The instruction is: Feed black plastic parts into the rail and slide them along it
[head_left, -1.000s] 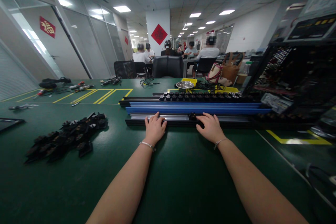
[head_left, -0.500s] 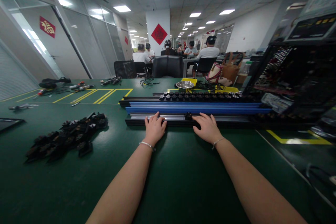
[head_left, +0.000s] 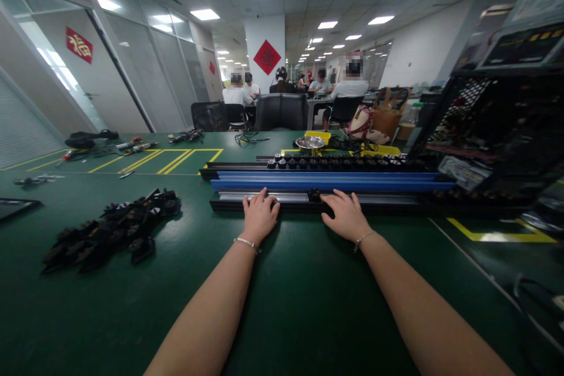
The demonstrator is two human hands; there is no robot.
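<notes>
My left hand [head_left: 261, 215] rests with fingers apart on the near black rail [head_left: 383, 207], which has a silvery channel along it. On the same rail lies my right hand [head_left: 346, 214], its fingers spread and a fingertip against a small black part [head_left: 314, 194] in the channel. That part sits between the two hands. Just behind runs a blue rail [head_left: 326, 181], parallel to the near one. Farther back, a dark rail [head_left: 238, 167] stands beside a row of small black parts with bright tops [head_left: 308, 161].
A pile of black parts [head_left: 118, 223] lies on the green table [head_left: 176, 317] at left. Behind the rails are a metal bowl [head_left: 311, 142] and yellow trays [head_left: 381, 150]. A dark rack [head_left: 506, 117] stands at right. Several people sit in the background.
My right hand has moved slightly left, and the small black part has shifted a little left along the channel. My left hand has stayed in place.
</notes>
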